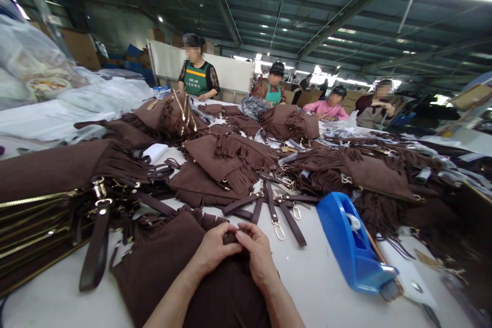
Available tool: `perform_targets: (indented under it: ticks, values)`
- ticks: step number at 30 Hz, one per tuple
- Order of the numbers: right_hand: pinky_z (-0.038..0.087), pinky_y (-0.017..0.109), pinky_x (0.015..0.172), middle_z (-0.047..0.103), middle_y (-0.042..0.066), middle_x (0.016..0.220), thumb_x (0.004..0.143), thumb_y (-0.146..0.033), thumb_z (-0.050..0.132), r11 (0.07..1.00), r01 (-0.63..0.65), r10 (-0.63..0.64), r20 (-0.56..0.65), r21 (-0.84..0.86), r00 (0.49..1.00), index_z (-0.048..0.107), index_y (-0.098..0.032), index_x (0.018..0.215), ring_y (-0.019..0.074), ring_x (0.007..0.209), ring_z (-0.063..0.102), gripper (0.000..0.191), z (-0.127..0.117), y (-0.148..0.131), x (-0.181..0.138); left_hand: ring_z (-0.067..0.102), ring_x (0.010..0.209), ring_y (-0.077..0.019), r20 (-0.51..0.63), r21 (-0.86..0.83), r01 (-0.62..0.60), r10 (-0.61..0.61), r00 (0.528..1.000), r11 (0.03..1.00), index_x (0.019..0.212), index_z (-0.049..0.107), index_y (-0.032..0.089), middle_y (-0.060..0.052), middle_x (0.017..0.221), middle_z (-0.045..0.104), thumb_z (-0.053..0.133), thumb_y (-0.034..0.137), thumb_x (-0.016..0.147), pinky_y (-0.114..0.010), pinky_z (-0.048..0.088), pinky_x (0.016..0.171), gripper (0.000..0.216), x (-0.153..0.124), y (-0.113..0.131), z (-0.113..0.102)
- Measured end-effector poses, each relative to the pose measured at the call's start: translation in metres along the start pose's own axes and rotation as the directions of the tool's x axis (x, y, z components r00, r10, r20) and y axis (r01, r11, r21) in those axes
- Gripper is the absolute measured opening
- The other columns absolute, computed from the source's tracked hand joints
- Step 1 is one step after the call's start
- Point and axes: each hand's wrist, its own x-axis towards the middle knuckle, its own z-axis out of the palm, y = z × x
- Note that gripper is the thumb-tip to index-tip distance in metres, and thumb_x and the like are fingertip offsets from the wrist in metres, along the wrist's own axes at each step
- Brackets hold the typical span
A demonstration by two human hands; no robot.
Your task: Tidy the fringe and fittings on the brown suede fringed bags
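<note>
A dark brown suede-like bag (161, 261) with fringe lies on the table right in front of me. My left hand (216, 248) and my right hand (257, 251) meet over its upper right part. The fingers of both hands are closed around a small bunched piece of the brown material, thumbs close together. What exactly is pinched there is partly hidden by the fingers. Just beyond my hands lie several brown wrist straps (272, 202) with gold clips. To the left, a strap (96, 246) hangs from a stack of zipped brown bags (49, 169).
A blue tape dispenser (342, 236) stands on the white table (300, 277) at right. Piles of fringed brown bags (223, 164) cover the middle and far side. White plastic wrapping (77, 113) lies at the left. Several people work across the table, one in a green apron (198, 82).
</note>
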Motion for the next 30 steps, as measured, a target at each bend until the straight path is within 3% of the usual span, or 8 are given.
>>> perform_targets:
  ticks: [3,9,12,15,17,20,23,30]
  values:
    - [0.042,0.021,0.06,0.063,-0.004,0.066,0.048,-0.025,0.08,0.993,-0.015,0.02,-0.04,0.119,0.999,0.063,-0.018,0.081,0.0094,0.06,0.055,0.038,-0.006,0.002,0.001,0.054,0.063,-0.0135,0.019,0.054,-0.002,0.001,1.0,0.999,0.061,0.067,0.015,0.002,0.06,0.062,0.069,0.023,0.058,-0.022,0.04,0.062,0.008,-0.001,0.001,0.002]
    - [0.032,0.016,0.042,0.062,-0.003,0.058,0.047,-0.021,0.079,0.97,-0.058,0.083,-0.098,0.235,0.992,0.065,-0.016,0.076,0.0066,0.047,0.051,0.033,-0.011,0.0,0.001,0.032,0.035,-0.0048,-0.097,0.028,0.036,-0.033,0.995,0.999,0.065,0.06,0.015,0.005,0.048,0.052,0.057,0.038,0.068,-0.019,0.02,0.037,0.024,0.001,-0.005,0.002]
    - [0.024,0.014,0.037,0.058,-0.004,0.054,0.046,-0.02,0.078,0.957,-0.085,0.11,-0.076,0.277,0.991,0.066,-0.015,0.074,0.0035,0.041,0.043,0.031,-0.012,-0.004,-0.001,0.028,0.032,-0.0034,-0.181,-0.016,0.021,-0.024,0.983,1.0,0.068,0.052,0.016,0.006,0.051,0.05,0.051,0.043,0.07,-0.018,0.016,0.036,0.027,0.004,-0.008,0.001]
    - [0.025,0.013,0.037,0.056,-0.005,0.054,0.045,-0.02,0.077,0.948,-0.081,0.109,-0.073,0.309,0.991,0.067,-0.016,0.075,0.003,0.042,0.042,0.032,-0.013,-0.006,-0.002,0.024,0.033,-0.0026,-0.224,-0.044,-0.002,-0.008,0.975,0.999,0.071,0.048,0.018,0.007,0.057,0.049,0.042,0.046,0.074,-0.018,0.016,0.036,0.029,0.005,-0.009,-0.002]
    - [0.026,0.013,0.038,0.057,-0.005,0.053,0.046,-0.02,0.078,0.95,-0.072,0.101,-0.081,0.303,0.992,0.067,-0.016,0.075,0.0034,0.043,0.043,0.031,-0.012,-0.007,-0.003,0.027,0.035,-0.0033,-0.181,-0.028,-0.011,0.006,0.983,1.0,0.072,0.05,0.018,0.007,0.058,0.048,0.048,0.046,0.072,-0.018,0.021,0.038,0.028,0.004,-0.007,-0.003]
    - [0.028,0.014,0.039,0.06,-0.002,0.055,0.048,-0.02,0.079,0.962,-0.063,0.082,-0.061,0.267,0.995,0.067,-0.015,0.076,0.0043,0.043,0.045,0.03,-0.007,-0.007,-0.003,0.043,0.049,-0.0076,-0.041,0.041,-0.027,0.029,0.999,0.999,0.065,0.058,0.017,0.007,0.055,0.05,0.071,0.03,0.054,-0.019,0.033,0.049,0.021,0.001,-0.001,-0.001]
    - [0.028,0.014,0.04,0.065,0.002,0.061,0.049,-0.019,0.079,0.969,-0.059,0.068,-0.025,0.241,0.997,0.067,-0.014,0.077,0.005,0.046,0.047,0.031,-0.003,-0.008,-0.004,0.049,0.061,-0.0113,0.01,0.079,-0.046,0.046,0.999,0.996,0.051,0.059,0.016,0.004,0.057,0.053,0.071,0.023,0.051,-0.021,0.037,0.059,0.014,-0.001,0.002,0.001]
    - [0.021,0.015,0.038,0.056,-0.004,0.057,0.046,-0.013,0.073,0.955,-0.077,0.078,0.009,0.285,0.997,0.069,-0.015,0.074,0.0027,0.042,0.037,0.028,-0.006,-0.01,-0.006,0.031,0.034,-0.0046,-0.16,-0.004,0.042,-0.042,0.986,0.999,0.062,0.051,0.017,0.007,0.048,0.048,0.053,0.031,0.067,-0.018,0.021,0.037,0.015,0.0,-0.006,0.004]
